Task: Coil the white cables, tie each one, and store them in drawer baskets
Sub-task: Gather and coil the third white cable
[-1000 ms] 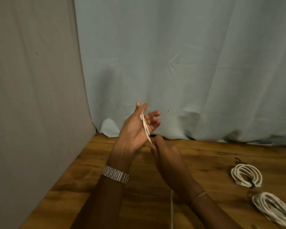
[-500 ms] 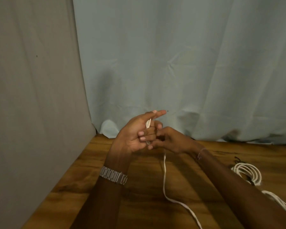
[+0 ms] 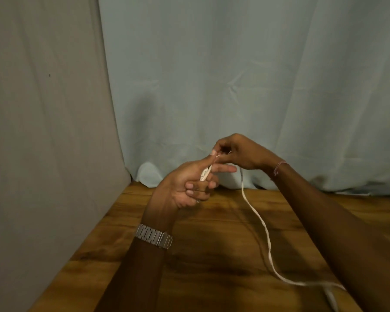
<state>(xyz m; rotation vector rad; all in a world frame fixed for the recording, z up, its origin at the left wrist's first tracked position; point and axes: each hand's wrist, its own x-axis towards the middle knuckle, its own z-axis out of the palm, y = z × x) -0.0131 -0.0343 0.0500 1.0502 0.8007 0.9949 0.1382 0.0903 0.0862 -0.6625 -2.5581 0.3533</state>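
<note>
So the backdrop is a pale blue curtain (image 3: 234, 75) with a grey cloth (image 3: 43, 109) on the left, over a wooden surface (image 3: 212, 255). The white cable (image 3: 266, 233) is thin and flat-looking, trailing off to the lower right across the wood from the hands. The left hand (image 3: 189, 185) has its fingers curled around the ribbed plug end, held above the surface, and the right hand (image 3: 239, 152) pinches the cable just above it. There's a metal watch (image 3: 154, 235) on the left wrist.
</note>
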